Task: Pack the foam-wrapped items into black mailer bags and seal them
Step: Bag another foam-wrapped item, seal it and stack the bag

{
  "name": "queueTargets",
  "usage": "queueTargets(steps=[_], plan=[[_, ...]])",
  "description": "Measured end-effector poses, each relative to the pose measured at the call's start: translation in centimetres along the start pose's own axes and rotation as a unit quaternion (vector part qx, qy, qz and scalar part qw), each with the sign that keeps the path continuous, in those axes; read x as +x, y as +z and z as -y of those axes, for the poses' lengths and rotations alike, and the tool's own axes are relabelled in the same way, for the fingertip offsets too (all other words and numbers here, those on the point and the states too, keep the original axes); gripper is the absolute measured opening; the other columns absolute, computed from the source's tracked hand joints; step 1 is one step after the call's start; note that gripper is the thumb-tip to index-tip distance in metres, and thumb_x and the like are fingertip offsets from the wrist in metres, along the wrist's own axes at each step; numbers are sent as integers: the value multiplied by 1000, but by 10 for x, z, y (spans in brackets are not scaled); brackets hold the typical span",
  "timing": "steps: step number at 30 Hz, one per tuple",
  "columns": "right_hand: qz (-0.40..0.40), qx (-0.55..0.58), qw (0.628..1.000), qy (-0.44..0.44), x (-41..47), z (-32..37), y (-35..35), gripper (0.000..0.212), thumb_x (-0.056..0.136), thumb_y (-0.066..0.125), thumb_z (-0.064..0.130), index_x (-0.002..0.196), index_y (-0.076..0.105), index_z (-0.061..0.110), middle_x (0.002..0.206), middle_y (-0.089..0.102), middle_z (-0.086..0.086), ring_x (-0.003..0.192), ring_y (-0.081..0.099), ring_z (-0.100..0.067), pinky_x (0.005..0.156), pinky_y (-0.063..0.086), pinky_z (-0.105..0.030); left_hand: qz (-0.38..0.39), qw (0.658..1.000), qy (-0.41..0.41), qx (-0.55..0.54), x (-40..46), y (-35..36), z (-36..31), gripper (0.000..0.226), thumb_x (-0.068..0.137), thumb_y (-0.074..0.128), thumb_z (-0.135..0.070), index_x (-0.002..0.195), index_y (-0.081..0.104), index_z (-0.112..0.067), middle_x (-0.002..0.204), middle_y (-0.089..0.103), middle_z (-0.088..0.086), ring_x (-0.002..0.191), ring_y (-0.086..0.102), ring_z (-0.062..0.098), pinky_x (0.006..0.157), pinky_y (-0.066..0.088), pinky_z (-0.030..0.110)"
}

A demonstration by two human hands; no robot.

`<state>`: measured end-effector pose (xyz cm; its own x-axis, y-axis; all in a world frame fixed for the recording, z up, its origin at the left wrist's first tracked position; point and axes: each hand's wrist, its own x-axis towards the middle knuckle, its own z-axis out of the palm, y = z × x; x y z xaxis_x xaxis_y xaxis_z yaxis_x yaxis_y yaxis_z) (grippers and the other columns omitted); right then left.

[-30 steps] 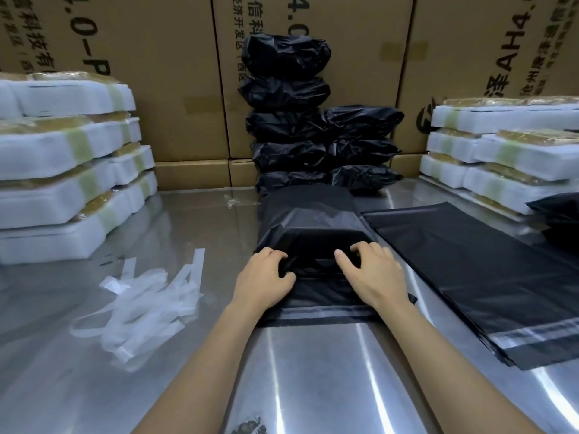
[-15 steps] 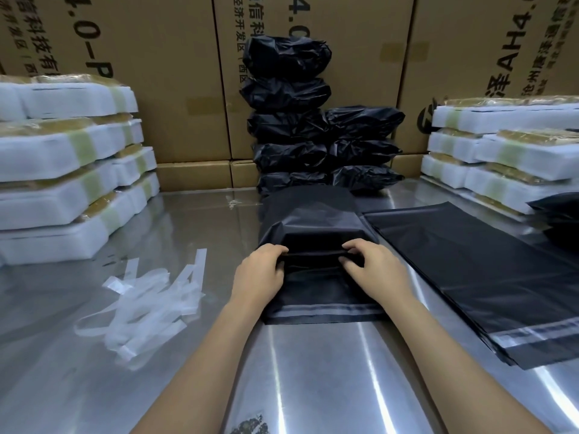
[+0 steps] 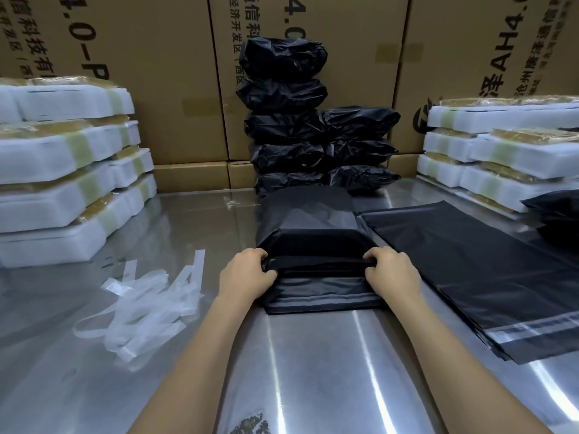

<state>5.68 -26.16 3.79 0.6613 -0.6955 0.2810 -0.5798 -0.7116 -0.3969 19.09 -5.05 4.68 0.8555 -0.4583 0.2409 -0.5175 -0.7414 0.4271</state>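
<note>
A filled black mailer bag lies at the centre of the steel table, bulging over the item inside. Its open end faces me, and the flap with a grey adhesive strip lies flat in front. My left hand grips a fold of the bag at its left near corner. My right hand grips the same fold at the right near corner. The item inside is hidden by the plastic.
Stacks of white foam-wrapped items stand at left and right. Sealed black bags are piled against cardboard boxes behind. Flat empty mailers lie to the right. Peeled clear strips lie at left.
Both hands have shifted outward to the bag's near corners and curled around a fold of plastic, which is now bunched up against the bulge.
</note>
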Motion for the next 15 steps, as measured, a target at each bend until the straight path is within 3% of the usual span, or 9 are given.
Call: queueTargets(steps=[6, 10, 13, 15], plan=[[2, -3, 999, 45, 0, -11, -4, 46, 90, 49, -2, 122, 61, 29, 123, 57, 2, 113, 48, -22, 67, 38, -32, 4, 1000, 9, -2, -2, -5, 10, 39, 82, 54, -19, 120, 62, -25, 114, 65, 0, 103, 59, 23, 77, 46, 30], [27, -6, 1000, 10, -1, -17, -6, 52, 90, 41, -5, 129, 55, 28, 129, 53, 2, 119, 43, -23, 72, 39, -32, 52, 998, 8, -20, -2, -13, 25, 40, 90, 48, -24, 129, 57, -32, 109, 68, -1, 107, 58, 23, 94, 43, 33], [42, 39, 998, 13, -4, -24, -9, 54, 91, 36, -5, 131, 54, 27, 135, 51, 2, 124, 39, -23, 78, 41, -33, 93, 992, 4, -85, -4, -18, 30, 39, 93, 40, -31, 128, 58, -33, 129, 61, 0, 124, 49, 24, 110, 30, 41], [43, 79, 996, 22, -7, -26, -10, 52, 92, 34, -1, 131, 54, 28, 133, 52, -2, 122, 42, -22, 81, 44, -35, 107, 987, -5, -122, -6, -22, 28, 51, 82, 36, -43, 126, 59, -33, 137, 55, -2, 130, 43, 24, 112, 27, 42]])
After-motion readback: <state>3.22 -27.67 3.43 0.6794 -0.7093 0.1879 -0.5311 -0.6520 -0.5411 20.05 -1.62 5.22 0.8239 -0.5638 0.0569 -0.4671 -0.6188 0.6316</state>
